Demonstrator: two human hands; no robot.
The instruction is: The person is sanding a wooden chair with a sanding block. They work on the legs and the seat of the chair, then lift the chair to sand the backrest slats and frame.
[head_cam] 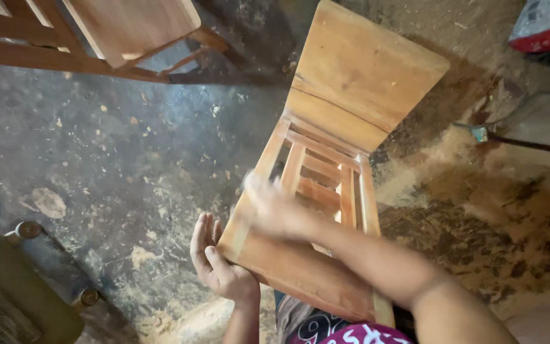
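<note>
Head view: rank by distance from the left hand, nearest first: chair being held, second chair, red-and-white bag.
1. Chair being held: touching the left hand, centre.
2. Second chair: top left, across the floor.
3. Red-and-white bag: top right corner, farthest.

My left hand (216,258) presses flat on the corner of the wooden chair (332,159), so it has no way to the right. To its left the dusty floor (128,165) is wide and bare, and my hand can swing out there. Lower left, a green machine (14,293) with round knobs blocks the way. My right hand (272,207) lies across the chair's back rails. The gaps between the slats are thin, fingers only. A second wooden chair (116,32) stands at the top left, well apart. Sawdust piles (428,172) lie on the right, low and soft.
</note>
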